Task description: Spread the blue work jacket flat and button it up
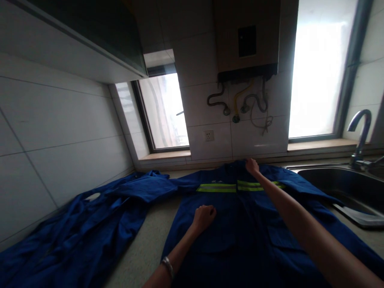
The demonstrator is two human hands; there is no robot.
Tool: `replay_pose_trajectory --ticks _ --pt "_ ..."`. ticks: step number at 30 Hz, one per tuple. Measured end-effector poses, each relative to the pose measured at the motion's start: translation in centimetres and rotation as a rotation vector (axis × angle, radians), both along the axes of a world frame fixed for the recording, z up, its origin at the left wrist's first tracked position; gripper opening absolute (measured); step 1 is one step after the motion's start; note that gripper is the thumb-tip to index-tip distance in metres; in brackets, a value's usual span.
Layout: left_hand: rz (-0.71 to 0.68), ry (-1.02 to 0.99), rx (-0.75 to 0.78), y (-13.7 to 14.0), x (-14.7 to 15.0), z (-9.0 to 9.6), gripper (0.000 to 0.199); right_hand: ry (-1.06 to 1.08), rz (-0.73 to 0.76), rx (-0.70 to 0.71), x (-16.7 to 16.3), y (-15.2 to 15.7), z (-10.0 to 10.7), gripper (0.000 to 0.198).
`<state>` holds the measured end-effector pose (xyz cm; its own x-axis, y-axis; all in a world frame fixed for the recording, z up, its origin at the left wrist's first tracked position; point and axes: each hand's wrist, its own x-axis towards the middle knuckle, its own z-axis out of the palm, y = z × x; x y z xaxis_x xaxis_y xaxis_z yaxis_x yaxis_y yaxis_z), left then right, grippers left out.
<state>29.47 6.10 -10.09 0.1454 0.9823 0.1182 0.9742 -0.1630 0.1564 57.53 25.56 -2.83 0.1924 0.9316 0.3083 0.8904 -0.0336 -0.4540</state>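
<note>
Left of the sink [325, 182] lies a blue jacket [237, 220]; the right hand [252, 166] curls at its collar [234, 165], the left hand [204, 216], farther off, over its front; whether either pinches cloth, I cannot tell.

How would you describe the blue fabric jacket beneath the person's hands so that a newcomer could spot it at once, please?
Find the pale speckled countertop along the white tiled wall. Spread on it, left of the dark metal sink, is the blue fabric jacket. Unlike the crumpled blue garment farther left, it shows yellow-green bands across its chest.
</note>
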Motion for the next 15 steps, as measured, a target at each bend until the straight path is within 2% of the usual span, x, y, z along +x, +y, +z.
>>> replay_pose_trajectory --ticks 3,6,9,11,12,15 --pt "-0.02 0.006 0.011 0.0 -0.1 -0.1 0.037 -0.075 0.078 0.1 0.0 -0.5 3.7 0.036" --pt "-0.004 -0.011 0.005 -0.5 0.0 0.0 0.038 -0.13 0.142 0.188 1.3 -1.8 7.7 0.035" --pt "0.023 -0.075 0.042 -1.0 0.3 1.5 0.035 -0.201 0.206 0.385 3.3 -4.1 12.0 0.033" --pt "0.006 -0.152 0.148 -0.8 0.6 4.1 0.029 -0.221 0.278 0.545 4.4 -6.3 15.1 0.031" --pt "-0.018 -0.199 0.227 -0.5 0.8 6.1 0.025 -0.212 0.323 0.607 4.7 -7.6 16.7 0.03" --pt "-0.168 -0.336 0.515 1.2 2.3 14.5 0.033 -0.11 0.455 0.72 4.7 -11.9 21.8 0.038"
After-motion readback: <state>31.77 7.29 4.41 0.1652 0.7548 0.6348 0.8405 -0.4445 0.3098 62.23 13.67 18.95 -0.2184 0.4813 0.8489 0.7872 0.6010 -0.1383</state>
